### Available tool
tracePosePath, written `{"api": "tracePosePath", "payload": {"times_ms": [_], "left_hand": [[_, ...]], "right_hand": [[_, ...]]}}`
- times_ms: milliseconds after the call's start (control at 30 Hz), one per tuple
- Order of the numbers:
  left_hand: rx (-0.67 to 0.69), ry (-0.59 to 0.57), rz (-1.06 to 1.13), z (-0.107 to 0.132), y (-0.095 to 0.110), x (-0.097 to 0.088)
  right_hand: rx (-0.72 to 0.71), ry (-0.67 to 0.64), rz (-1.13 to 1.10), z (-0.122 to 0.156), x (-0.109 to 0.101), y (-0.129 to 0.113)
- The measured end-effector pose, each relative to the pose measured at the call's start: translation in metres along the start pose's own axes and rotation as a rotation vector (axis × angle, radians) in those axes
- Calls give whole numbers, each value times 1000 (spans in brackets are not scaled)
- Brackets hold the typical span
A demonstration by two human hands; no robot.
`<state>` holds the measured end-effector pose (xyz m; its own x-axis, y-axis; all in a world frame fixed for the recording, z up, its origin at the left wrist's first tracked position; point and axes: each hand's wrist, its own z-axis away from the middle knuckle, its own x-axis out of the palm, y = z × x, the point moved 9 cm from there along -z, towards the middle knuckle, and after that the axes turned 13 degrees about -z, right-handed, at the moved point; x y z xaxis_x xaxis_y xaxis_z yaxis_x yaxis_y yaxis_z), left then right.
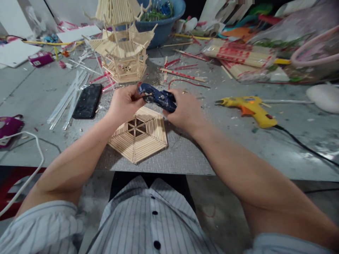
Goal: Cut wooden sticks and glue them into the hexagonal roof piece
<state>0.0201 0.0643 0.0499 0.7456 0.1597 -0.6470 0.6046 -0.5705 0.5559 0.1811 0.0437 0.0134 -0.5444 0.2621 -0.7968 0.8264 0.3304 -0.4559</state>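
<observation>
as the head view shows, the right hand point(185, 107) wraps the right end of a dark blue tool point(159, 98), fingers curled firmly round it. the left hand point(123, 102) has thumb and fingers closed narrow on the tool's left end; whether a small piece is pinched there too, i cannot tell. just below and nearer, the hexagonal panel point(135, 129) lies flat on the table point(193, 158), partly covered by the hands.

the panel looks well along: rows of sticks run from the inner ring to the rim on every side in sight, and crossing spokes span the open centre. its far left part is hidden, so i cannot say that it is complete. it lies apart from the tiered stick model point(124, 49) at the far side, which already stands upright with roofs, posts and base. what is left on the panel itself, the view doesn't settle. a yellow glue gun point(247, 106) lies to the right, a phone point(87, 101) to the left.
</observation>
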Motion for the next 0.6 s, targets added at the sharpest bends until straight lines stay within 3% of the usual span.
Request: {"api": "tracePosePath", "payload": {"times_ms": [600], "left_hand": [[-89, -71, -81, 1, 0, 2]], "right_hand": [[72, -6, 54, 2, -2, 3]]}}
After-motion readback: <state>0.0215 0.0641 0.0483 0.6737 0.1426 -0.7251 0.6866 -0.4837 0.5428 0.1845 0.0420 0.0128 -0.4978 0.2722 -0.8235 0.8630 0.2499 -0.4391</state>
